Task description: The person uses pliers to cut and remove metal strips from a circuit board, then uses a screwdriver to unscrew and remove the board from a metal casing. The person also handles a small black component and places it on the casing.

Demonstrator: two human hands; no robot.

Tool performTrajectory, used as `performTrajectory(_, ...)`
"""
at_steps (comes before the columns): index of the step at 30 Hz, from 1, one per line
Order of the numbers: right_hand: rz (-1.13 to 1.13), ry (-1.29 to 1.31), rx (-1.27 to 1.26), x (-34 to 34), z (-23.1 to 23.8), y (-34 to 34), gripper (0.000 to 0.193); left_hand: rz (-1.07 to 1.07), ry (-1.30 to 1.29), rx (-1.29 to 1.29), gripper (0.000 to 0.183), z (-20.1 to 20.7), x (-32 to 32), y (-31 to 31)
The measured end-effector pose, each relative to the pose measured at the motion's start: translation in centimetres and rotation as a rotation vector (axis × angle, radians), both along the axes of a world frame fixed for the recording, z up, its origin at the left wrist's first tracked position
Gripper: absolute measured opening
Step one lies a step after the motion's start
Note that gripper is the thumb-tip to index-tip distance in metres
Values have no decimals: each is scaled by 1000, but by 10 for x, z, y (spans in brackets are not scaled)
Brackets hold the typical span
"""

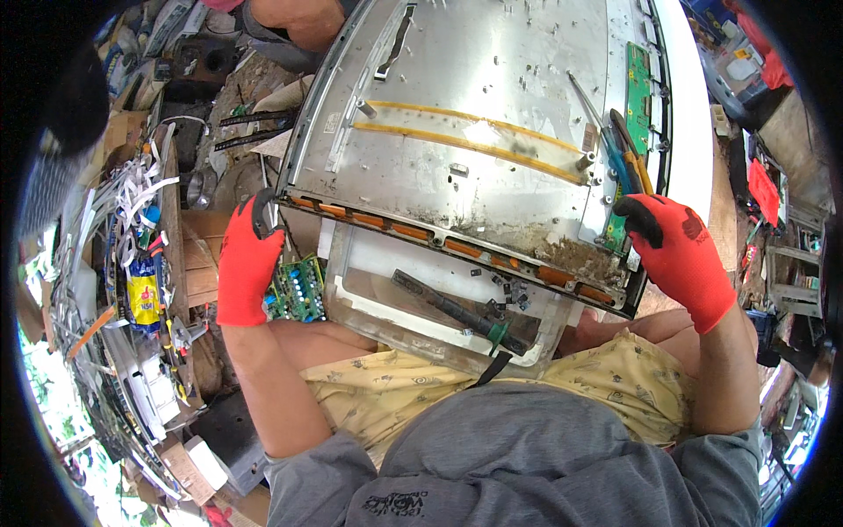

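A large flat metal display panel (500, 79) lies back side up in front of me, its near edge raised over a tray. My left hand (246, 268), in a red glove with black fingertips, is closed at the panel's near left corner. My right hand (680, 255), gloved alike, curls over the right edge near the other corner; its grip is partly hidden. Just beyond those fingers, a screwdriver (584, 98) and pliers with orange and black handles (634, 149) rest on the panel. A green circuit strip (638, 88) runs along its right side.
Under the near edge sits a pale, dirty tray (347, 312) holding a dark rod (448, 307) and small black pieces (509, 294). A green circuit board (299, 288) lies beside my left hand. Cables and scrap (132, 211) crowd the left; more clutter fills the right.
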State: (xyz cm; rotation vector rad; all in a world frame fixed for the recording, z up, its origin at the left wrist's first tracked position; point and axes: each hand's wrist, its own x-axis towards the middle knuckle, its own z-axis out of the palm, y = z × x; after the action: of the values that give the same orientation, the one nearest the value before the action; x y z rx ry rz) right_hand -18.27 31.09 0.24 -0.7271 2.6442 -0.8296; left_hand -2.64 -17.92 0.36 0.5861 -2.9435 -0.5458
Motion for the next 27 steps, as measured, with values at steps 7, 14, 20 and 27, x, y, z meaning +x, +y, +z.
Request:
performTrajectory(7, -136, 31, -72, -18, -1, 20, 31, 55, -22, 19, 57, 1, -2, 10)
performTrajectory(14, -106, 242, -28, -42, -13, 48, 27, 17, 18, -65, 58, -21, 5, -17)
performTrajectory(20, -129, 220, 77, -50, -1, 50, 23, -28, -36, -27, 58, -5, -14, 29)
performTrajectory(27, -152, 38, 194, -45, -9, 44, 51, -117, 35, 78, 48, -6, -25, 59)
